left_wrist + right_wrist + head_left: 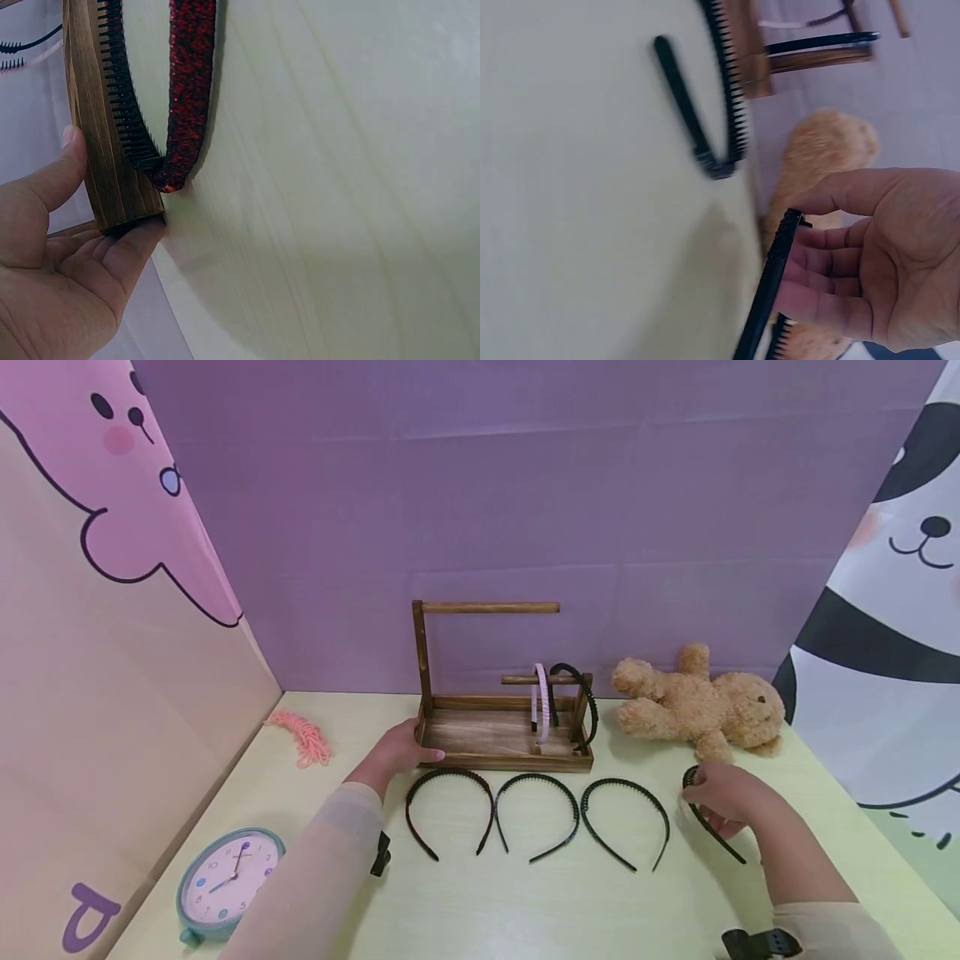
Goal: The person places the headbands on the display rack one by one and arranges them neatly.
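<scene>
My left hand (396,750) grips the left front corner of a wooden rack (510,762), thumb on the near side; the left wrist view shows its fingers under the end of the wood. A pink headband (544,706) and a black headband (592,706) hang on the rack's lower bar. Off to the right, my right hand (731,795) pinches a dark headband (761,300) between thumb and fingers, partly hiding it. Three headbands lie in a row before the rack: a glittery red and black one (191,82), a middle one (538,777), and a black one (628,783).
A brown teddy bear (675,702) lies at the back right, just beyond my right hand. Pink yarn (302,737) lies left of the rack. Near my left forearm is a teal-rimmed clock (232,878). A purple backdrop (487,510) stands behind the table.
</scene>
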`<state>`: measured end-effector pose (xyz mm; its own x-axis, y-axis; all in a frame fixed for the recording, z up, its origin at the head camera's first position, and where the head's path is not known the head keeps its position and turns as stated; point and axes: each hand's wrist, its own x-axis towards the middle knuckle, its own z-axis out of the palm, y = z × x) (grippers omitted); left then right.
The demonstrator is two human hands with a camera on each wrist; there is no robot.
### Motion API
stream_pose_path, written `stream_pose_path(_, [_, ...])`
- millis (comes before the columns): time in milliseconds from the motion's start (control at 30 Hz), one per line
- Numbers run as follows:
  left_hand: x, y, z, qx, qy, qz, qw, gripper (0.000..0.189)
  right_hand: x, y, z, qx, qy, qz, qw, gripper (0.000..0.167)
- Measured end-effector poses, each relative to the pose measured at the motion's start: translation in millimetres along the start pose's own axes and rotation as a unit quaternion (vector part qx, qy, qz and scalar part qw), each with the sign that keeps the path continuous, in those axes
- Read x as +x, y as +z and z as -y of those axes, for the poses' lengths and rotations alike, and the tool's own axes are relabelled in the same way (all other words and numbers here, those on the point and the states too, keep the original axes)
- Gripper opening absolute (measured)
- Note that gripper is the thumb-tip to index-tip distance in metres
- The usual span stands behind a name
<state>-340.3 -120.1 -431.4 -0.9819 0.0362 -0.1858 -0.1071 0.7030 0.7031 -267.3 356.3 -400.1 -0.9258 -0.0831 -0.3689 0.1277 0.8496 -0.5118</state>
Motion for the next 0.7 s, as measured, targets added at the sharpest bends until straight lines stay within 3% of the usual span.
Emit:
stream_pose_path(433, [0.7, 0.0, 1.1, -0.001, 0.003, 0.001, 1.0000, 0.091, -34.9, -24.4, 41.7, -0.002, -0.094, -0.034, 0.9950, 0.024])
stream_pose_path(700, [2.4, 0.7, 2.3, -0.002, 0.013, -0.001, 0.9999, 0.090, -52.9, -40.3, 74.2, 0.000, -0.140, -0.086, 0.9864, 0.039])
